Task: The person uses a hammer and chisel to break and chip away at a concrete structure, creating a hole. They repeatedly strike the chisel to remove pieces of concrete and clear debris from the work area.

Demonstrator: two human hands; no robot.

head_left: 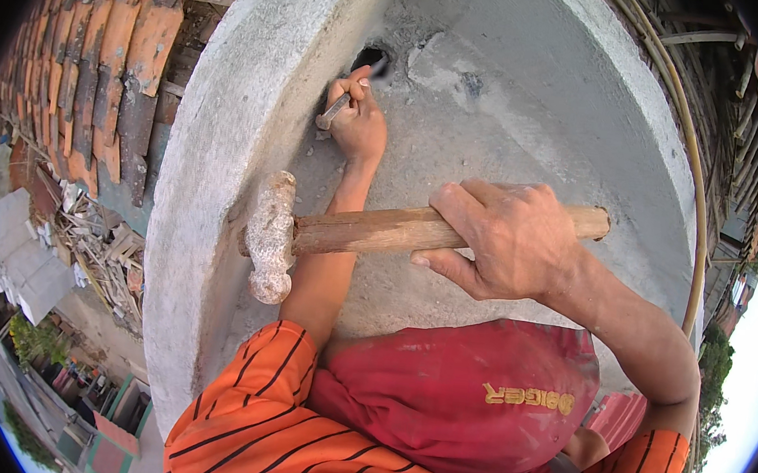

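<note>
My left hand (358,127) is closed around a metal chisel (336,108), whose flattened struck end sticks out toward me. The chisel's other end is mostly hidden by my fingers. Just beyond the fingertips is a dark hole (372,59) at the foot of the concrete wall (261,91). Nearer to me, my right hand (509,239) grips a hammer by its worn wooden handle (370,231). The hammer's pale, crusted metal head (273,236) is over my left forearm, beside the wall, apart from the chisel.
Rough grey concrete floor (468,145) curves up into a wall on the right, with a long pipe or cable (689,146) outside it. A red cap (464,397) fills the near middle. Orange roof tiles (98,50) and debris (98,252) lie beyond the left wall.
</note>
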